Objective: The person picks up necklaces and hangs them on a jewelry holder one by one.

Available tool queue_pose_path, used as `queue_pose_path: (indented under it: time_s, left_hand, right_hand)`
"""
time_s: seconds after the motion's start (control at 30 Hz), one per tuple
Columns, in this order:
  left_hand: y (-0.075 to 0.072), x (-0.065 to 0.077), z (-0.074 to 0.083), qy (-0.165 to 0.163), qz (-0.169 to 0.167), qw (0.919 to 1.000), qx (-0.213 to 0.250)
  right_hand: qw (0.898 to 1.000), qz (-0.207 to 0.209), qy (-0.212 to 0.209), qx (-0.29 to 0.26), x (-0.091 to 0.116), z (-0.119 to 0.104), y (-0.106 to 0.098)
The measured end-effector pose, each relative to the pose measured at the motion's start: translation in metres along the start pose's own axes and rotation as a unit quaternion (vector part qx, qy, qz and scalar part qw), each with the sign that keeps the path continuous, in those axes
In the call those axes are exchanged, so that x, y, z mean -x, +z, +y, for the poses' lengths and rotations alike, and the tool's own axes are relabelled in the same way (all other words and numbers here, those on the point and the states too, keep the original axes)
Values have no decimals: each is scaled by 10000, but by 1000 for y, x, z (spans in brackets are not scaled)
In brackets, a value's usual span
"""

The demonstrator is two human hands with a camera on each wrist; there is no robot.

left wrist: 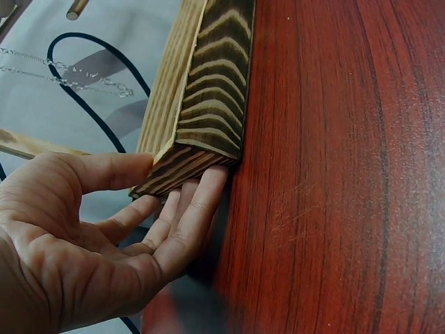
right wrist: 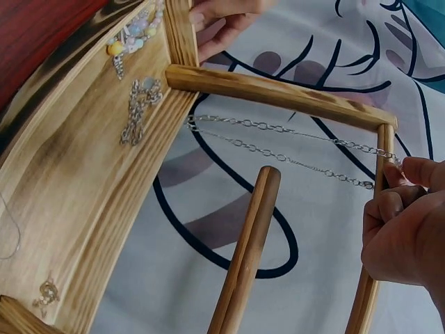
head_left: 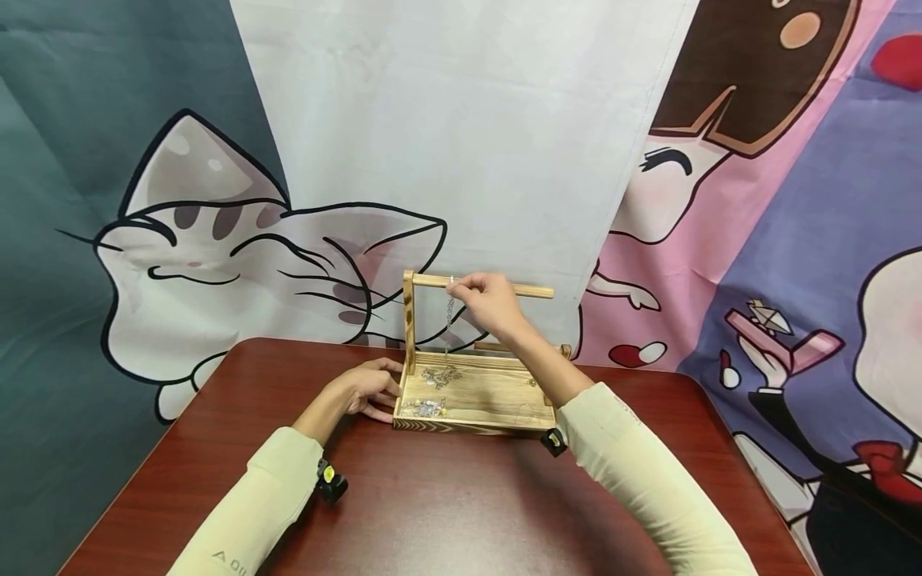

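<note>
A wooden jewelry stand (head_left: pixel 483 388) with a shallow tray has an upright post (head_left: pixel 410 328) at its left end and a long top bar (head_left: pixel 533 291). At that bar, my right hand (head_left: pixel 491 302) pinches a silver chain necklace (right wrist: pixel 278 131) between thumb and fingertips. The necklace hangs in a loop beside the post, its low end near the tray's back wall. My left hand (left wrist: pixel 104 233) grips the tray's left end, thumb at the rim and fingers against the outer side. Inside the tray lie a heaped silver chain (right wrist: pixel 141 111) and a pastel beaded bracelet (right wrist: pixel 142 31).
A shorter, lower bar (right wrist: pixel 247 243) runs behind the tray. Small gold-toned jewelry (right wrist: pixel 47 293) and a thin wire loop (right wrist: pixel 10 233) lie toward the tray's right end. The stand rests on a reddish-brown table (head_left: pixel 432 496), before a cartoon-printed cloth (head_left: pixel 461 144).
</note>
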State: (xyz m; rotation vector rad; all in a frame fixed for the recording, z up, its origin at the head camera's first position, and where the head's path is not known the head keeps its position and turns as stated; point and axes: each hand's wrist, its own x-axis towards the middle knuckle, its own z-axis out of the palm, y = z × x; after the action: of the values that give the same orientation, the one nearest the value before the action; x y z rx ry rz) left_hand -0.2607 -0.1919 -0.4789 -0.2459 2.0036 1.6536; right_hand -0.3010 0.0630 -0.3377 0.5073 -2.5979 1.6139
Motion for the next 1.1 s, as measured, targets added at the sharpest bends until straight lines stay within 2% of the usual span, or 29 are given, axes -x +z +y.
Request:
queue_pose_path:
  time_s: [0.47,1.1]
  left_hand:
    - [1,0,1,-2,-2,10000,11]
    - [2,3,2,22,2,10000,-35]
  right_hand:
    - [9999,-72,-101,-86,-1,-4,12]
    - [9998,12,15,218,-2,-10,33]
